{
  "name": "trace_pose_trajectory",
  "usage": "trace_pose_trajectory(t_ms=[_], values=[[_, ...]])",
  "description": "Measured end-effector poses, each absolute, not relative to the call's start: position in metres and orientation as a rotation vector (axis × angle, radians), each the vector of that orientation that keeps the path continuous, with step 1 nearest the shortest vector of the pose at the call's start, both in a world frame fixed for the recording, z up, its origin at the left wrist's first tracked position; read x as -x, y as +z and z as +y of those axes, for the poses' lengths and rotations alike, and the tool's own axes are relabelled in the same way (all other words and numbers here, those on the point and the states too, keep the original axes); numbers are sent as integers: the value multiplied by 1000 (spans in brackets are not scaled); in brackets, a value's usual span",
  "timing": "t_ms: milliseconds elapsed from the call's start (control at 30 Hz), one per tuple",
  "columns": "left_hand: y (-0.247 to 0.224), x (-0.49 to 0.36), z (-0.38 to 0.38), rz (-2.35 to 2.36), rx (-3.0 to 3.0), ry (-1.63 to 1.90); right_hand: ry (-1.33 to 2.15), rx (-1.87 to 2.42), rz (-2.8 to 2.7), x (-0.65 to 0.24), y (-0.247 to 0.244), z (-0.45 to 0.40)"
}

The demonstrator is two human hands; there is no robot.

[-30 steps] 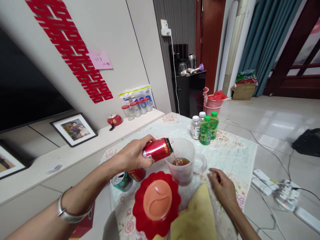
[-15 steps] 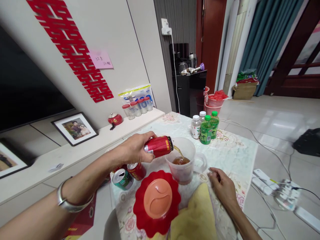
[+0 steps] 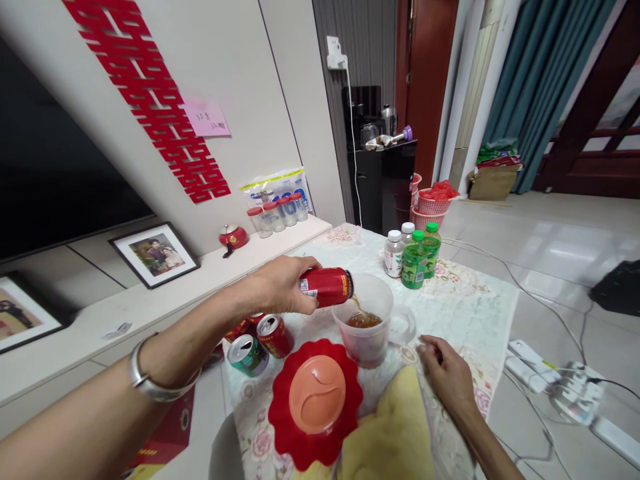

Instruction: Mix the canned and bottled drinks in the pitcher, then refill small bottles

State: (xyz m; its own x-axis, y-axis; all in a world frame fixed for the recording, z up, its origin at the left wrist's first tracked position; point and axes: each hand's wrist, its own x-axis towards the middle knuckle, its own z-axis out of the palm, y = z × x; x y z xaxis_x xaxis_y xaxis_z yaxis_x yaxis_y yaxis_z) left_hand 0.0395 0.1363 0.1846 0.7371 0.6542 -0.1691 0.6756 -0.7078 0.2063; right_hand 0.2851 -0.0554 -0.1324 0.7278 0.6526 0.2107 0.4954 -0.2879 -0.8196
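My left hand (image 3: 289,285) is wrapped round a red can (image 3: 327,287), tipped to the right over a translucent plastic pitcher (image 3: 364,343). A thin brown stream runs from the can into the brown liquid (image 3: 363,320) inside. My right hand (image 3: 445,367) rests on the tablecloth (image 3: 465,320) right of the pitcher's handle, fingers curled; whether they hold anything is hidden. Below my left hand stand an opened green can (image 3: 249,355) and an opened red can (image 3: 275,335). A red scalloped dish with an orange centre (image 3: 317,395) lies in front of the pitcher.
Green-capped bottles (image 3: 414,261) and white-capped bottles (image 3: 393,255) stand at the table's back. A yellow cloth (image 3: 393,433) lies at the near edge. Lidded glass jars (image 3: 274,219) and a framed photo (image 3: 155,255) are on the shelf. Power strips (image 3: 533,365) lie on the floor.
My left hand and the red can have shifted slightly right, with the can lying more level. The stream still runs into the pitcher. My right hand has barely moved.
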Motion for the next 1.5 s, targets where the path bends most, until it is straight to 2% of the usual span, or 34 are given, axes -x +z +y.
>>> trace_pose_trajectory(t_ms=[1500], values=[[207,-76,126,1134,-2772,-502,286,1979,-831,-285,-129,-57]])
